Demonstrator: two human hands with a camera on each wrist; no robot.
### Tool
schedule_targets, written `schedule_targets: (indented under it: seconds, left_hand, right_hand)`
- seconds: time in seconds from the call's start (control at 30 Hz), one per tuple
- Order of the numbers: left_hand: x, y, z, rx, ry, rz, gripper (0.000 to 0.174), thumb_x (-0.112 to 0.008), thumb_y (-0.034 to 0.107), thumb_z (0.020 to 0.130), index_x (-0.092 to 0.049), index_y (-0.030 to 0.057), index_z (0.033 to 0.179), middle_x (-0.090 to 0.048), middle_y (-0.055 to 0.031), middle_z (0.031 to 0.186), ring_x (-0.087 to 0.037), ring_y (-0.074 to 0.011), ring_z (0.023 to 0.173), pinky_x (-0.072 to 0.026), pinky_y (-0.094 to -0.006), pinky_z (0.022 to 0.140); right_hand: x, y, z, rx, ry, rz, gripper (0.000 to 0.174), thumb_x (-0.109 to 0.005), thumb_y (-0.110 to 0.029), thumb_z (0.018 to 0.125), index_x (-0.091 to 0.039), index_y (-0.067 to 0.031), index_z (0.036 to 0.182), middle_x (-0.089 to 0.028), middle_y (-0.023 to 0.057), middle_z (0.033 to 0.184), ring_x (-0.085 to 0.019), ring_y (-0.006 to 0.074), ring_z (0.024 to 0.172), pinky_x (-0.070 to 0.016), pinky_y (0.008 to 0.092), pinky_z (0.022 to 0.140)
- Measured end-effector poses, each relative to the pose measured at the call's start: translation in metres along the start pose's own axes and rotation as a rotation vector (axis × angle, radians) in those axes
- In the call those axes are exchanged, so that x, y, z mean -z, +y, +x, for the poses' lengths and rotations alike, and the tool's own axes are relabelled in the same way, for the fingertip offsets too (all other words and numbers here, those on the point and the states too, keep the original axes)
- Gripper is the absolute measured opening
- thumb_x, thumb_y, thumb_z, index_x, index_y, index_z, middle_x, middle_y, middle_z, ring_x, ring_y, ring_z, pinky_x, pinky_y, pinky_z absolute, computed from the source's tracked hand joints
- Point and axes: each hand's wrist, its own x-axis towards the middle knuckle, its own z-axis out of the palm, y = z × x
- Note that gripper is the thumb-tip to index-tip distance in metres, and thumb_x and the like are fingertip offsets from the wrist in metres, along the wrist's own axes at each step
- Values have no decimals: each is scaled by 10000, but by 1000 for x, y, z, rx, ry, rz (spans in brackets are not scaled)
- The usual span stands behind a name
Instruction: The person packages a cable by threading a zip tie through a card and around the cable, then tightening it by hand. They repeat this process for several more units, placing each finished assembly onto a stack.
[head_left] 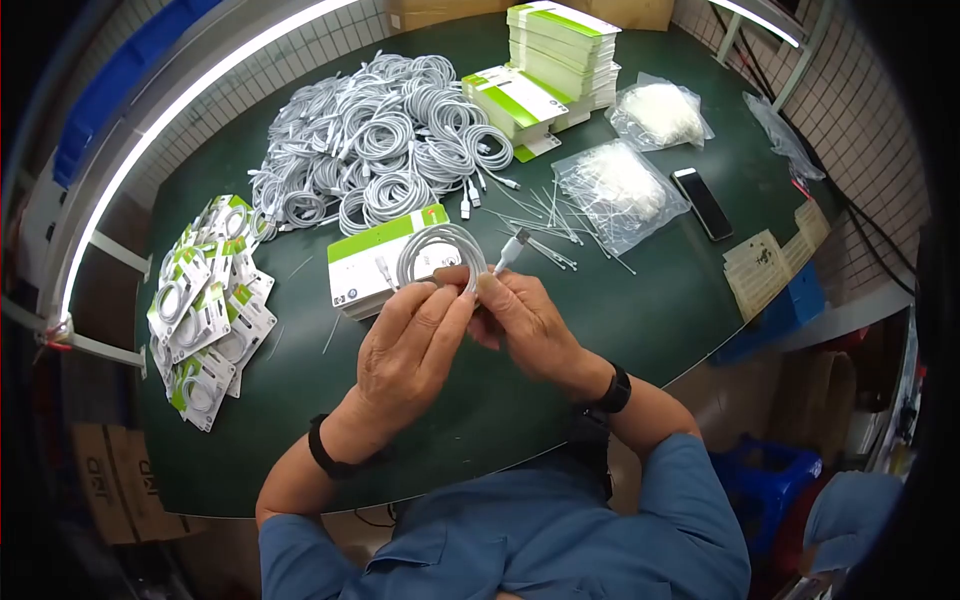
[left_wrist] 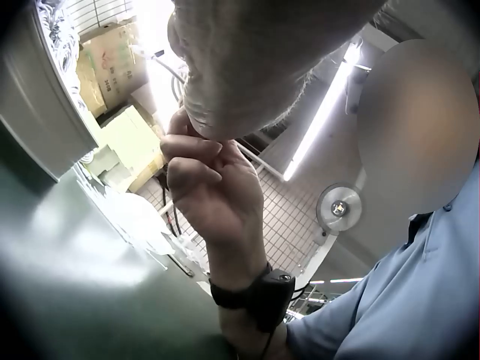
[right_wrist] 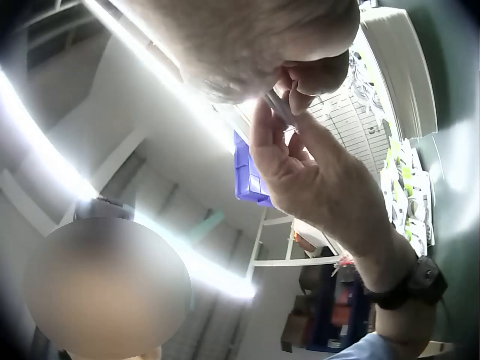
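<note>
A grey cable coil (head_left: 408,262) is held up between both hands, over a stack of white and green cards (head_left: 352,268). My left hand (head_left: 412,340) pinches the coil's lower right part with its fingertips. On the other side my right hand (head_left: 528,318) grips the same bundle between thumb and fingers. One USB plug (head_left: 513,250) sticks up above the right hand; a smaller connector (head_left: 384,272) hangs at the coil's left. In the right wrist view the left hand (right_wrist: 330,187) pinches the bundle, partly covered by the right hand.
A big pile of coiled cables (head_left: 380,130) lies at the back. Carded cables (head_left: 205,310) are heaped on the left. Card stacks (head_left: 560,60) stand behind; bags of white ties (head_left: 620,190), loose ties (head_left: 545,225) and a phone (head_left: 703,204) lie on the right.
</note>
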Motion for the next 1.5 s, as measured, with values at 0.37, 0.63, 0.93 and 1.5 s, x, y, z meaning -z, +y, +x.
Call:
schedule_targets:
  seconds: [0.37,0.63,0.93,1.5]
  left_hand:
    - [-5,4,-8,30,60,-148,295,-766,3,792,-750,13,1086,-698,-147,1219,-699,-298,1066,-592,-356,897]
    - [-20,14,-39,1141,29,-1256,428,-728,101,992,-596,-18,1380,-686,-110,1236,-663,-226,1126,-561,-308,922]
    - [-28,-7,-50,1366,208,-1810,404,-585,217,1119,-545,2,1458,-640,-26,935,-597,-112,848,-534,-288,806]
    - [-10,3,-63,1390,-402,-1256,314,-604,87,1031,-619,-18,1326,-677,-40,840,-576,-73,632,-536,-254,634]
  right_hand:
    - [30,1,13,-158,12,502,414,-588,-209,1124,-562,7,1476,-682,-4,1025,-491,35,645,-406,219,587]
    - [27,4,12,-5,116,259,402,-578,-194,1127,-560,16,1470,-662,9,1006,-506,51,639,-418,223,569]
    - [10,24,9,-225,-72,58,431,-523,-329,1152,-636,24,1370,-650,7,945,-509,55,633,-439,220,570]
    - [11,27,13,-502,-267,-332,412,-452,-355,1165,-649,-35,997,-652,-17,795,-495,43,544,-406,226,475]
